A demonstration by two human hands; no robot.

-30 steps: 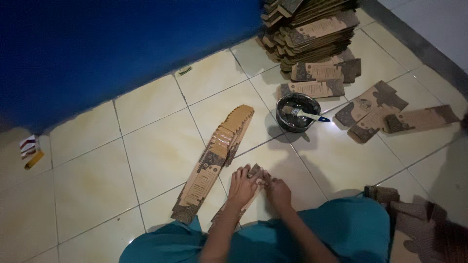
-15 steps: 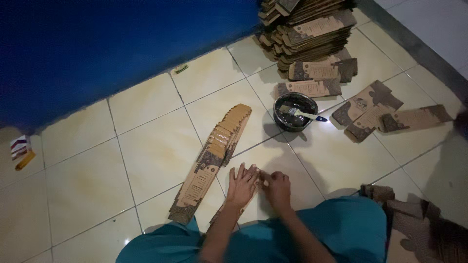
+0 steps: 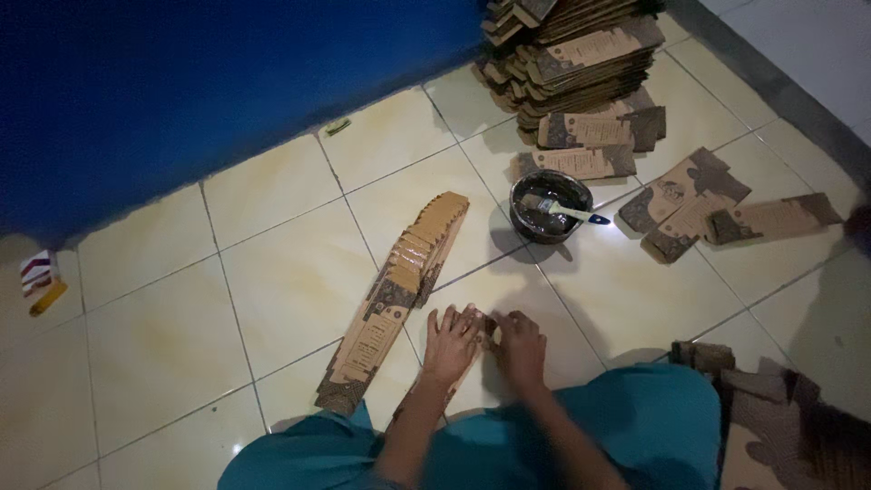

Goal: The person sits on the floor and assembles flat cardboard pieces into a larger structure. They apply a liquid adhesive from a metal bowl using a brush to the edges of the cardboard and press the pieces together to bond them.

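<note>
The person wears teal cloth over both legs. It looks soft and plain, with no pattern or print on it. It fills the space just below the left hand and the right hand and spreads out wide to both sides of them. Both arms are bare from the hands back to the elbows. No sleeves, rings, watch or bands show on the hands or wrists.
</note>
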